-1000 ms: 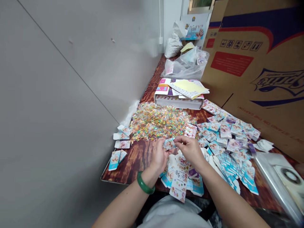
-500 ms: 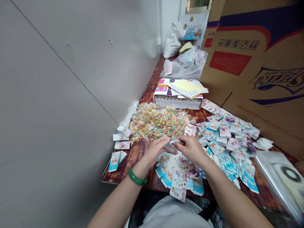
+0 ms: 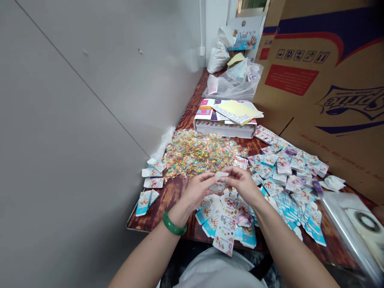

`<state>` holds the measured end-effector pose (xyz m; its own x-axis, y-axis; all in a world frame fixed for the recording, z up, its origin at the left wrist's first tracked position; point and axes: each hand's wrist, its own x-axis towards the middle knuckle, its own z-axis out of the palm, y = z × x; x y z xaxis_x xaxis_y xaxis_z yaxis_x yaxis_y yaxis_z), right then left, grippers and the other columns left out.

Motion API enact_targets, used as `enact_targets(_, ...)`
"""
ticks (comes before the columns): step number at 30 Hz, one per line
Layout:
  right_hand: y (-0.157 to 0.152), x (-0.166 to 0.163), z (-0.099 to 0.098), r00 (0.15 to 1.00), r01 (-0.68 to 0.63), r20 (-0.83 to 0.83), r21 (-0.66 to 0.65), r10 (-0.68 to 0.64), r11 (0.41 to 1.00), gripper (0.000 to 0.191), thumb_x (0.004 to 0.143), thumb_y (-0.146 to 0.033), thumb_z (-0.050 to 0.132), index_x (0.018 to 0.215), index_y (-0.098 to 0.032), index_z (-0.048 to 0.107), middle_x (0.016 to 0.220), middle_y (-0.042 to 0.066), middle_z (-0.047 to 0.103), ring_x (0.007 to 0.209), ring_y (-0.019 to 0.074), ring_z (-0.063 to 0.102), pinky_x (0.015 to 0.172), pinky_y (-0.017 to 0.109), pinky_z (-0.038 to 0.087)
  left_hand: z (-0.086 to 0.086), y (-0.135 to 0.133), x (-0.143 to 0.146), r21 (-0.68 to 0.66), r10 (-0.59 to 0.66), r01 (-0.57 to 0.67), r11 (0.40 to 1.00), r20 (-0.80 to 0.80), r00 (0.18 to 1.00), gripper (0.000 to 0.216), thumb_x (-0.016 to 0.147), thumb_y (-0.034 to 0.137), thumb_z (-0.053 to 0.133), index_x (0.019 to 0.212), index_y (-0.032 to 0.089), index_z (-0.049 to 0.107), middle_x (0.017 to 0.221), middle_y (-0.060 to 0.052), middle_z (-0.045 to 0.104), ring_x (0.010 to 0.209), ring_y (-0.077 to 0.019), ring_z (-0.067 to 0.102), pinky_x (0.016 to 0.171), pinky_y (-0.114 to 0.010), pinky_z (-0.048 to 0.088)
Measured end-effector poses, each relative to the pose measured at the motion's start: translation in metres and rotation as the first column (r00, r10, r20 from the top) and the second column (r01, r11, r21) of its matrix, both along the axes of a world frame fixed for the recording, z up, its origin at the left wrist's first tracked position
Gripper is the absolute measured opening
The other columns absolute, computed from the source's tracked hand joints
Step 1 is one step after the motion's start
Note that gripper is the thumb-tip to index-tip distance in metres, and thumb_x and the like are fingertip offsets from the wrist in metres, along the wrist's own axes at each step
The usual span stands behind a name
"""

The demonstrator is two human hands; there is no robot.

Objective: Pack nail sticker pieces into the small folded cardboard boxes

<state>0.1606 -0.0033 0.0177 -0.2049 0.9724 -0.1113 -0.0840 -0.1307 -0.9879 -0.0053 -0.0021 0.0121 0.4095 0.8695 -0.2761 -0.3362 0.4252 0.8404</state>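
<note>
Both hands meet in front of me around a small light-blue and white carton point(image 3: 217, 187), with a white end flap point(image 3: 222, 175) at its top. My left hand point(image 3: 195, 191) is closed on the carton's left side. My right hand point(image 3: 242, 185) pinches it from the right, near the flap. Fingers hide part of the carton. Below the hands lie a long printed sticker strip point(image 3: 225, 230) and several flat blue and white cartons point(image 3: 210, 222). Just beyond them is a heap of small clear packets with bright coloured bits point(image 3: 201, 154).
Filled cartons point(image 3: 283, 164) and fanned flat ones point(image 3: 292, 206) lie at the right. A few cartons point(image 3: 144, 203) sit by the grey wall point(image 3: 90, 160). A stack of printed sheets point(image 3: 225, 129) stands behind the packets. A large cardboard box point(image 3: 300, 108) borders the right side.
The carton has turned in my hands, so its white end flap now shows between the fingertips. My right fingers have shifted at its top.
</note>
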Motion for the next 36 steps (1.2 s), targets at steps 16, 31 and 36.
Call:
enact_targets(16,0.0,-0.007,0.003,0.985,0.138,0.088,0.106,-0.148,0.985,0.022,0.063,-0.036,0.075,0.064,-0.018,0.062,0.047,-0.004,0.057,0.035,0.0099,0.049,0.035,0.022,0.04,-0.007,0.001,-0.002,0.039,-0.056,0.058,0.998,-0.066,0.996,0.031,0.068,0.025,0.073,0.098,0.017,0.069,0.097,-0.006,0.066,0.085,-0.0167,0.062,0.076,-0.03,0.052)
enact_targets(31,-0.018,-0.013,-0.024,0.927,0.105,0.262,0.502,-0.267,0.858,0.023,0.081,-0.025,0.058,0.102,-0.024,0.068,0.095,0.007,0.067,0.075,0.0166,0.061,0.062,0.028,0.051,-0.011,0.0,0.006,-0.228,0.133,-0.129,0.965,-0.001,0.991,0.028,0.068,0.021,0.073,0.094,0.016,0.064,0.087,-0.004,0.064,0.063,-0.0103,0.061,0.063,-0.028,0.056)
enact_targets(36,-0.012,0.025,-0.016,0.871,0.285,0.262,0.421,-0.416,0.861,0.016,0.078,-0.026,0.059,0.089,-0.023,0.071,0.088,0.005,0.07,0.081,0.0188,0.062,0.074,0.033,0.049,-0.021,0.008,0.002,0.057,-0.077,0.111,0.992,-0.421,0.904,0.038,0.074,0.038,0.064,0.108,0.021,0.062,0.097,-0.008,0.067,0.078,-0.0204,0.065,0.066,-0.032,0.053)
